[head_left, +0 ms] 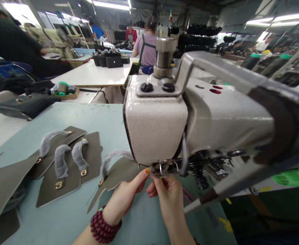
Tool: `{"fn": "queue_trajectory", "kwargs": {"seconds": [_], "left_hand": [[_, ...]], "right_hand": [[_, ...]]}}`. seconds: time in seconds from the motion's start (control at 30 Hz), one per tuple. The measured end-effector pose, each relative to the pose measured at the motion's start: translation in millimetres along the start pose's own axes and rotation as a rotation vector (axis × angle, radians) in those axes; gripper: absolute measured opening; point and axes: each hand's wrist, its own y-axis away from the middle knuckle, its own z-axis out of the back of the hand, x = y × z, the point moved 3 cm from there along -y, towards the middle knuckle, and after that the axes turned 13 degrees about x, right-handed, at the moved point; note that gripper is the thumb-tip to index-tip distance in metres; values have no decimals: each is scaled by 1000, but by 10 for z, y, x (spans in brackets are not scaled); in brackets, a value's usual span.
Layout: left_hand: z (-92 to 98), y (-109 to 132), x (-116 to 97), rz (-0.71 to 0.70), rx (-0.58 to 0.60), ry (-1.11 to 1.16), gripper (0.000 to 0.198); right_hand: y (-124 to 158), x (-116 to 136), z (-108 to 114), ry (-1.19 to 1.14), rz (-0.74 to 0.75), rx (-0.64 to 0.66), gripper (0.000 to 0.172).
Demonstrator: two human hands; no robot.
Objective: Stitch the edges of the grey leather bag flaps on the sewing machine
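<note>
My left hand [125, 195], beaded bracelet [105, 227] at its wrist, has thumb and fingers bent in under the sewing machine head [156, 126]. My right hand [171, 194] is just beside it, thumb and forefinger drawn together, the other fingers curled. The fingertips are too hidden to tell whether either pinches anything. I take it I keep them so close to guide fine work at the stitching point.

Just beyond my left hand, the grey-brown bag panel [125, 168] lies on the pale green table [129, 228], left of the machine head and partly behind it. What shows of its long axis slants from lower left to upper right; its wrapped strap [108, 161] arches above, the gold-fitted end pointing down-left towards me.

Farther left, more panels [59, 192] overlap, their wrapped straps uppermost, probably to spare the gold fittings. Past them sit a black bag [27, 103] and thread spools [62, 87], then a white table [88, 75] and a co-worker in lilac [148, 49], back turned.
</note>
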Motion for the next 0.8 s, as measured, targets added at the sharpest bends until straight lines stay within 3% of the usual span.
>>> {"fn": "queue_trajectory", "kwargs": {"seconds": [0.1,0.4,0.63,0.8], "left_hand": [[36,-16,-86,137,-34,113,49],[26,-90,7,148,-34,284,48],[-7,-25,-136,157,-91,319,47],[-98,-7,-28,127,-152,400,44]], "right_hand": [[5,-28,-19,-20,-4,-43,37],[102,11,-5,-106,-12,-5,31],[141,13,37,-153,-22,13,29],[164,-69,44,-160,-33,92,30]]}}
